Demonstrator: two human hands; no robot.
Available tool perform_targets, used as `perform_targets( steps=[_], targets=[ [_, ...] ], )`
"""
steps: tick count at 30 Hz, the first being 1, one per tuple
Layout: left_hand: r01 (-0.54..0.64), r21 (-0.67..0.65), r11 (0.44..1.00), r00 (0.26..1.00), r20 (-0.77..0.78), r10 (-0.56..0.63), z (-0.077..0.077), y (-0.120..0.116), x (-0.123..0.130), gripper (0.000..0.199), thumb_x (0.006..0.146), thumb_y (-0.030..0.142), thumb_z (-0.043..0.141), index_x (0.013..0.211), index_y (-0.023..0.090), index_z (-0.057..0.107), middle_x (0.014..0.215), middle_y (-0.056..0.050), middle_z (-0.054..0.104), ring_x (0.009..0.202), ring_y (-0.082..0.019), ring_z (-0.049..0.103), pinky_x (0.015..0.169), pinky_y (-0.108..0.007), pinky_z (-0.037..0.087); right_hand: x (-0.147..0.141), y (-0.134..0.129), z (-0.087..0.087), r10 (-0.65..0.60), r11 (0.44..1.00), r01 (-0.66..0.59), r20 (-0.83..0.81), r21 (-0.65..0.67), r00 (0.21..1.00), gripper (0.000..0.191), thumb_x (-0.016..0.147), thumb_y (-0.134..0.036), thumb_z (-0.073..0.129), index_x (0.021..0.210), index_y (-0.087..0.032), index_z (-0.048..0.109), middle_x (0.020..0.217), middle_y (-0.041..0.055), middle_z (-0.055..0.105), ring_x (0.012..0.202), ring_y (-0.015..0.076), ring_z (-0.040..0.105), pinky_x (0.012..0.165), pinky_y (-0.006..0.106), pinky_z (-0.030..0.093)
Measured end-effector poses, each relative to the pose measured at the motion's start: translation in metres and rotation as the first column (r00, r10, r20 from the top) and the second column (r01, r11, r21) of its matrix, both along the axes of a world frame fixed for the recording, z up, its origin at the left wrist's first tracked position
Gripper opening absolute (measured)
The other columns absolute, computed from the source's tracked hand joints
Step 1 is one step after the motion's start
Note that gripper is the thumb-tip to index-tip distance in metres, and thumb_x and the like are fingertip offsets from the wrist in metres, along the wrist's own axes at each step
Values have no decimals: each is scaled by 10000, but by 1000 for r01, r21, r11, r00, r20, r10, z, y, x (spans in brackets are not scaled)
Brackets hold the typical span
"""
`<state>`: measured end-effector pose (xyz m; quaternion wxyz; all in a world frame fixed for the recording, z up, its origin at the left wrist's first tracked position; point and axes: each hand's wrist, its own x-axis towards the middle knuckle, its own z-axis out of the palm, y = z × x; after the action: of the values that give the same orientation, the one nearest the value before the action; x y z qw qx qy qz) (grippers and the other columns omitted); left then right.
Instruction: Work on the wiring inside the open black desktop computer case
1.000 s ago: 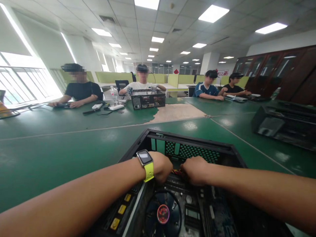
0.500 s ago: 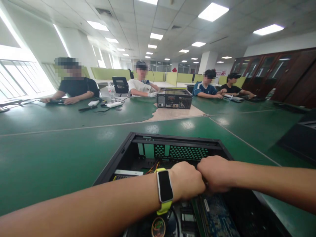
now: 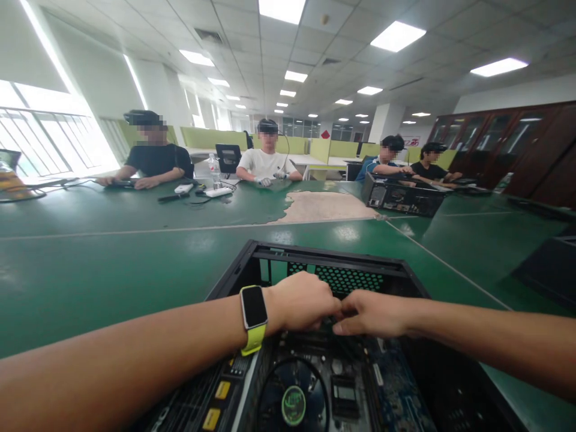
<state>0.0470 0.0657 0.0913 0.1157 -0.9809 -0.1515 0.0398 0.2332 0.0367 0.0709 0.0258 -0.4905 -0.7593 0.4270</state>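
Observation:
Across the foreground lies an open black computer case (image 3: 328, 253), with both my hands inside its far half. My left hand (image 3: 306, 300), a yellow-strapped watch on its wrist, has its fingers curled down; whatever they grip is hidden. Close against its fingertips is my right hand (image 3: 375, 312), thumb apart from the bent fingers and nothing visible between them. Below the hands a round fan (image 3: 293, 405) with a green centre label sits on the motherboard. A dark box with yellow labels (image 3: 221, 390) is left of the fan, and a blue circuit board (image 3: 400, 384) stands right.
A green table (image 3: 112, 270) with a worn beige patch (image 3: 328, 207) surrounds the case. Several people sit across it. Another computer case (image 3: 405, 198) stands at the far right, by a person in blue. A bottle (image 3: 213, 171) and white adapter (image 3: 219, 192) are far left.
My hands have shifted slightly up and left, and the right thumb has come away from its fingers. The far computer case has moved right, off the beige patch.

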Motion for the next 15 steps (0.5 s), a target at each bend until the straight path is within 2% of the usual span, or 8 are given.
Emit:
perform_targets(
  steps=[2,5,7,8,10,12,13,15],
  targets=[
    [-43,23,999,998,39,42,2,-1,-6,117,855,238,571,962,193,583,770,-34,681,652,-201,656,484,-264,431,-3,12,-8,5,996,-8,-27,-91,1000,199,721,-364,647,701,-171,606,594,-60,453,555,101,400,507,221,320],
    [-5,78,997,1000,21,3,10,-6,-10,84,902,193,495,915,173,575,810,-47,652,648,-169,643,527,-251,463,-2,25,-9,28,985,-54,-159,-162,987,280,690,-390,694,875,-189,634,776,-42,570,700,119,509,612,218,400],
    [-8,91,996,1000,13,7,14,-10,-10,108,904,177,483,910,157,589,876,-73,641,702,-177,651,578,-258,493,-2,29,-7,110,977,-146,-222,-153,969,296,683,-382,702,901,-189,650,821,-36,607,767,130,546,696,226,423],
    [-56,85,995,998,21,55,15,-12,-9,114,895,173,495,951,148,592,907,-87,640,729,-192,657,598,-271,508,-4,29,-6,159,975,-186,-197,-125,967,291,677,-401,706,863,-182,659,786,-34,613,752,138,557,702,231,429],
    [-242,11,970,970,-8,243,12,-16,-3,224,831,186,592,1048,129,587,953,-116,652,782,-240,668,632,-312,534,-12,26,-8,206,978,-207,32,7,978,362,659,-511,704,760,-166,667,682,-14,611,674,166,572,650,257,444],
    [-445,-88,891,889,-168,427,5,-18,9,282,766,174,661,1040,118,625,961,-143,677,831,-279,673,682,-349,546,-26,21,-13,131,943,-232,373,239,918,429,661,-584,684,723,-160,681,665,31,634,649,207,598,607,284,452],
    [-514,-121,849,842,-262,472,2,-19,17,244,750,160,673,990,117,659,947,-153,691,852,-289,673,707,-359,546,-34,18,-16,75,908,-267,501,323,862,417,685,-571,675,733,-157,693,698,62,657,671,228,617,609,295,458],
    [-577,-141,804,781,-383,493,-2,-19,33,130,743,127,673,868,122,709,906,-160,712,869,-298,673,734,-368,544,-48,11,-20,30,861,-341,631,378,775,313,743,-456,663,786,-149,712,782,112,687,729,252,641,634,309,476]
  ],
)
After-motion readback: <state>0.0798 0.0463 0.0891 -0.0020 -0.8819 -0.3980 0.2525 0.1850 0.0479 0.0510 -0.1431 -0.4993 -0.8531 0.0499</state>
